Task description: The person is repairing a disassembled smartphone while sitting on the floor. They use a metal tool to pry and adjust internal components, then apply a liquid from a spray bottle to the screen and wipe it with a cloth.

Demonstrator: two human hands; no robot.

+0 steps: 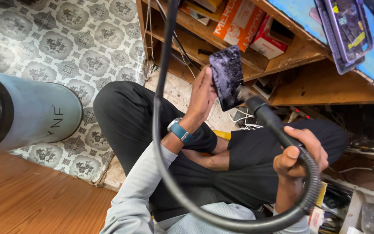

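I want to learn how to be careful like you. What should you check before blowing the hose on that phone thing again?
1. Left hand grips the dark phone-shaped slab: ok.
2. Right hand holds the black hose: ok.
3. Hose nozzle meets the slab's lower edge: ok.
4. Slab surface clean: not ok, it is covered in pale specks.
5. Hose free of kinks along its loop: ok.
6. Air flowing: cannot tell.

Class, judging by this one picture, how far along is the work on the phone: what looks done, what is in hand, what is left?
Done: the left hand holds the dark phone up, and the right hand grips the black hose. In hand: the hose's nozzle meets the phone's lower edge. Left: the phone's surface looks speckled and grey, so it appears uncleaned.
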